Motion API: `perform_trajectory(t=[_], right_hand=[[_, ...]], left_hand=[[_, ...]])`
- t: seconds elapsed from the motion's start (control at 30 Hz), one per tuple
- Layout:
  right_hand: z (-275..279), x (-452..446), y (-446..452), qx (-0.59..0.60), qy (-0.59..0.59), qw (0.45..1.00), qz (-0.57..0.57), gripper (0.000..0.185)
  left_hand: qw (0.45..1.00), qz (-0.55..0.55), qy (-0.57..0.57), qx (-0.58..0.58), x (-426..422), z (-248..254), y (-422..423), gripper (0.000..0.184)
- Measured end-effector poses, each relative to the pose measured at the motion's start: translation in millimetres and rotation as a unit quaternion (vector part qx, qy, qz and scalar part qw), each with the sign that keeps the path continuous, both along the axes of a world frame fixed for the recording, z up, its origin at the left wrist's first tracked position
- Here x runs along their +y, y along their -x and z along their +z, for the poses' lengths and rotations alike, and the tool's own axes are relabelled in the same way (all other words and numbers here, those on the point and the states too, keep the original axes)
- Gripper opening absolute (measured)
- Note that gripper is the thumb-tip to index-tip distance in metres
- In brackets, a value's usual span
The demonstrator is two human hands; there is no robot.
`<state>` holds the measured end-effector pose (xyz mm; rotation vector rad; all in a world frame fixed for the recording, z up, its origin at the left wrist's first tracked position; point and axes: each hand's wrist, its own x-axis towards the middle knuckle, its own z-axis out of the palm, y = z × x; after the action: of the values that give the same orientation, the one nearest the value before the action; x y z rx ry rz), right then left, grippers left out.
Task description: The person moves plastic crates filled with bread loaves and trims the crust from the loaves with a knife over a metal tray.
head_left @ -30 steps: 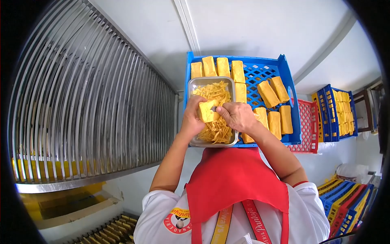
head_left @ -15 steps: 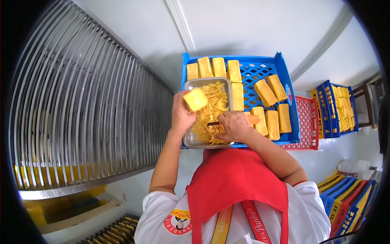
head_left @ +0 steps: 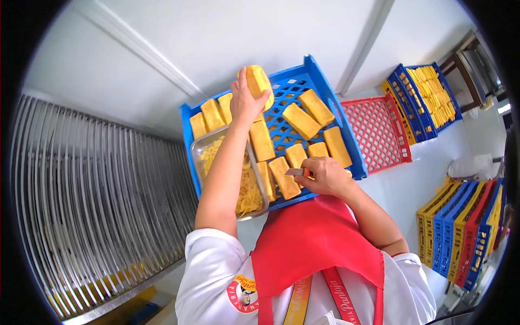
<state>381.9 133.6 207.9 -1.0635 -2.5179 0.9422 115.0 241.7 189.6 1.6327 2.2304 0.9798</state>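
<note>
My left hand is wrapped around a yellow loaf, raised over the back of the blue plastic crate. In my right hand is a knife with an orange handle, its short blade pointing left above the crate's front loaves. A metal pan of thin yellow shavings rests on the crate's left side, partly hidden by my left forearm. Several more loaves lie in the crate, among them a loaf at the middle and a loaf at the right.
A large slatted metal rack stands at the left. Beyond the blue crate at right is a red crate, then a blue crate filled with yellow pieces. Several coloured crates are stacked at lower right. A white wall rises behind.
My left hand has carried the loaf away from the pan, up to the back of the blue crate. The knife has moved right, off the shavings. The camera view has turned.
</note>
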Motion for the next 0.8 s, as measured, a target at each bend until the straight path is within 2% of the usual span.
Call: perform_trajectory(t=[0.03, 0.13, 0.17, 0.23, 0.27, 0.3, 0.33, 0.37, 0.4, 0.5, 0.57, 0.63, 0.67, 0.7, 0.73, 0.77, 0.8], right_hand=[[0.9, 3.1, -11.0, -0.001, 0.003, 1.0, -0.008, 0.029], [6.6, 11.4, -40.2, 0.006, 0.037, 0.998, -0.049, 0.032], [5.0, 14.2, -48.2, 0.007, 0.041, 0.998, -0.056, 0.032], [0.9, 17.6, -62.6, 0.005, 0.058, 0.996, -0.073, 0.033], [-6.2, 19.3, -67.6, 0.0, 0.058, 0.995, -0.081, 0.033], [-7.4, 21.8, -72.4, 0.001, 0.061, 0.994, -0.087, 0.033], [-7.9, 24.5, -76.2, 0.005, 0.072, 0.994, -0.08, 0.033], [-8.6, 26.6, -79.1, 0.008, 0.082, 0.994, -0.072, 0.033], [-9.8, 28.2, -80.5, 0.01, 0.083, 0.994, -0.074, 0.033], [-12.9, 30.4, -79.5, 0.019, 0.083, 0.994, -0.073, 0.032], [-13.5, 31.7, -77.2, 0.02, 0.095, 0.993, -0.067, 0.035], [-13.4, 32.3, -74.9, 0.024, 0.095, 0.991, -0.095, 0.037], [-13.3, 31.8, -72.8, 0.028, 0.096, 0.987, -0.123, 0.039], [-13.7, 32.6, -69.9, 0.028, 0.095, 0.988, -0.117, 0.039], [-14.1, 35.5, -66.1, 0.021, 0.088, 0.981, -0.17, 0.04], [-13.7, 39.1, -61.0, 0.015, 0.081, 0.971, -0.222, 0.042], [-9.2, 42.5, -55.8, -0.014, 0.067, 0.973, -0.22, 0.041]], left_hand=[[1.0, -0.008, 0.003, -0.001, 14.8, -10.4, -4.8, 0.1], [0.991, 0.01, 0.113, 0.069, 47.7, -67.4, -3.4, 0.093], [0.991, 0.003, 0.116, 0.071, 53.1, -70.5, -11.5, 0.093], [0.963, 0.036, 0.21, 0.165, 56.5, -72.5, -30.2, 0.09], [0.949, -0.023, 0.161, 0.272, 49.7, -65.7, -42.9, 0.079], [0.947, -0.029, 0.162, 0.274, 53.3, -68.2, -47.8, 0.079], [0.928, -0.187, 0.127, 0.296, 55.6, -66.5, -52.1, 0.073], [0.884, -0.339, 0.088, 0.309, 57.4, -64.8, -55.9, 0.067], [0.85, -0.408, 0.099, 0.319, 50.5, -66.4, -63.1, 0.062], [0.837, -0.403, 0.089, 0.36, 39.2, -88.7, -72.0, 0.062], [0.843, -0.379, 0.105, 0.367, 37.0, -86.4, -66.7, 0.061], [0.853, -0.339, 0.233, 0.32, 30.9, -73.1, -60.2, 0.07], [0.855, -0.335, 0.234, 0.319, 21.5, -61.4, -59.4, 0.07], [0.905, -0.308, 0.185, 0.23, 7.1, -49.5, -57.4, 0.069], [0.942, -0.274, 0.132, 0.139, -8.6, -35.7, -54.8, 0.067], [0.945, -0.266, 0.131, 0.142, -24.8, -20.8, -52.9, 0.067], [0.962, -0.238, 0.066, 0.115, -42.8, -6.2, -52.3, 0.064]])
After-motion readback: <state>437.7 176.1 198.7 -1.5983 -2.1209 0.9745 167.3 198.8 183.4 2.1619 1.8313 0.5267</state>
